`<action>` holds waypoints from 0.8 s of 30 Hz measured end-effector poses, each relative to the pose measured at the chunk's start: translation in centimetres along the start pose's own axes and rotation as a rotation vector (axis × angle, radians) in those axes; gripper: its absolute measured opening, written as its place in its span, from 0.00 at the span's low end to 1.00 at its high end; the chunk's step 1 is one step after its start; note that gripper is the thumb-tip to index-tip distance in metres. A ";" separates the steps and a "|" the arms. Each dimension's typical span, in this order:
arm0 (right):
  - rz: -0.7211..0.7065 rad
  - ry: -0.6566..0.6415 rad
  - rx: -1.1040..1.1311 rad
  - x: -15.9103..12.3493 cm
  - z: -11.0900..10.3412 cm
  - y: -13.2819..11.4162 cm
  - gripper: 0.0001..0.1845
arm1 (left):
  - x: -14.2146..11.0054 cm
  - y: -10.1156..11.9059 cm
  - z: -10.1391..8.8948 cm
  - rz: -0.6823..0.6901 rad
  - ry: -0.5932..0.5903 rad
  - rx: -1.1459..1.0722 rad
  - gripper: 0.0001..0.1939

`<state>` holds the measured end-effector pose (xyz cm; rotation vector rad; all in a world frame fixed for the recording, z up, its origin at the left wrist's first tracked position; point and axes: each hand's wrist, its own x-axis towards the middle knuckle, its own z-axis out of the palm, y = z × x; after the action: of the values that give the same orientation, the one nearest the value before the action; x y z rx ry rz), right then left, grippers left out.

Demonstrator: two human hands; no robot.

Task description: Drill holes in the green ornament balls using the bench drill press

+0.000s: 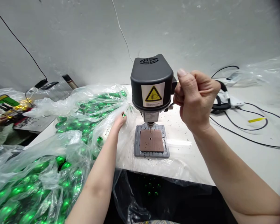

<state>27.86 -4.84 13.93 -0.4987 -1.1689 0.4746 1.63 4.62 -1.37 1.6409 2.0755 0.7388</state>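
A small black bench drill press (151, 81) stands before me, a yellow warning label on its front. My right hand (193, 96) is closed round the feed handle on its right side; the fist hides most of the handle. Below the chuck, a brown square board (151, 141) with a dark hole lies on the grey drill base (137, 149). To the left, my left hand (119, 121) is at the clear plastic bag (107, 90), fingers curled in around a shiny green ball (124, 115), of which only a bit shows. More green balls (91, 105) fill the bag.
A second bag of green balls (58, 183) lies at the front left. Dark shavings dot the white table (184, 152). At right are a white device with a black strap (226, 99) and a black cable (242, 141). Another person's hand (0, 121) shows at far left.
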 end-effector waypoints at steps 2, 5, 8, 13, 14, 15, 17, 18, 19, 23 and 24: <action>-0.002 0.005 0.009 -0.1 0.1 0.0 0.28 | -3.0 0.1 -0.7 -0.005 0.058 -0.018 0.24; -0.005 0.016 0.016 -0.2 0.2 -0.2 0.27 | -8.5 0.8 -1.5 0.043 0.181 -0.325 0.25; -0.012 0.012 0.018 -0.2 0.2 -0.3 0.27 | -13.0 1.7 -1.7 0.044 0.141 -0.862 0.29; -0.037 -0.013 -0.028 -0.1 0.0 0.1 0.28 | -15.3 2.2 0.4 -0.081 -0.063 -1.245 0.28; -0.042 -0.018 -0.041 -0.1 0.0 0.3 0.28 | -15.2 2.2 1.2 -0.081 -0.086 -1.235 0.28; -0.046 -0.021 -0.055 -0.1 0.0 0.4 0.28 | -15.2 2.1 2.0 -0.072 -0.097 -1.213 0.29; -0.055 -0.021 -0.080 0.0 0.0 0.4 0.29 | -15.0 1.8 3.5 -0.037 -0.095 -1.160 0.31; -0.056 -0.020 -0.084 -0.1 0.0 0.4 0.29 | -14.9 1.7 4.2 -0.021 -0.088 -1.134 0.32; -0.056 -0.017 -0.078 -0.1 0.0 0.3 0.29 | -14.8 1.6 4.7 -0.008 -0.083 -1.105 0.32; -0.068 0.001 -0.019 -0.1 0.2 -0.2 0.31 | -14.4 1.5 5.9 0.048 -0.111 -0.993 0.31; -0.073 0.006 -0.015 -0.1 0.3 -0.3 0.31 | -14.3 1.5 6.1 0.068 -0.128 -0.978 0.31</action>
<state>27.58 -5.14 14.09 -0.4684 -1.1811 0.4015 9.82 -8.06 -5.48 1.1293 1.2112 1.3403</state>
